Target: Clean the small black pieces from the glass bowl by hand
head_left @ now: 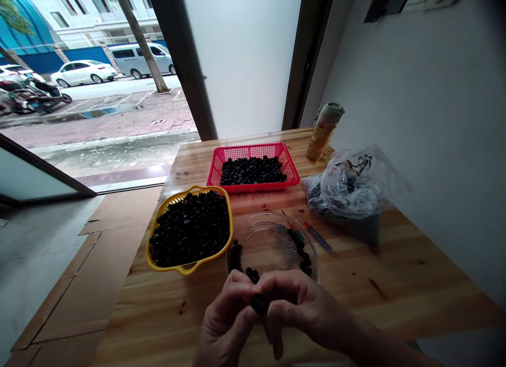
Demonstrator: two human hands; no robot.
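Note:
Between the fingertips of both hands, at the table's near side, is a small round black plastic part. My left hand pinches it from the left, and my right hand grips it from the right. Fingers hide much of its shape. Just beyond the hands lies a clear round tray. Thin silvery metal pins are heaped inside it, with small black pieces along its left and right sides.
A yellow basket of black ring-like parts stands left, a red basket of black pieces behind. A screwdriver, a knotted plastic bag and a bottle are on the right of the wooden table. A wall bounds the right.

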